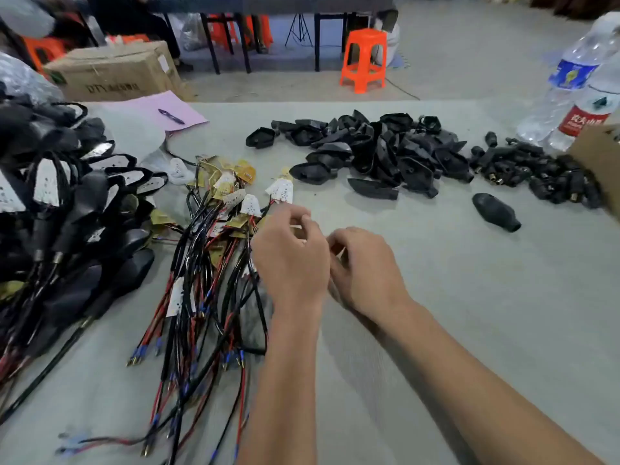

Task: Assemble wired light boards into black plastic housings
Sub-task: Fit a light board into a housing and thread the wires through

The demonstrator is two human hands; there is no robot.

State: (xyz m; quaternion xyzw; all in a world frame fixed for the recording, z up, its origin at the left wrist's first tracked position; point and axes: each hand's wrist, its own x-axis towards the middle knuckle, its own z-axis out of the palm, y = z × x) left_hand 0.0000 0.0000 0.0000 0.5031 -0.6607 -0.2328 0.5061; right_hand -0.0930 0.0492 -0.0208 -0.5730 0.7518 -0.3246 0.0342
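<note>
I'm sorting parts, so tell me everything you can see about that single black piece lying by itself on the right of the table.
The lone black piece looks like matte rubber or plastic, an elongated tapered sleeve: rounded at its far-left end, with a blunt collar at its near-right end. It lies on its side, diagonal on the grey table, apart from the housing pile and the small connector pile. Nothing touches it.
</note>
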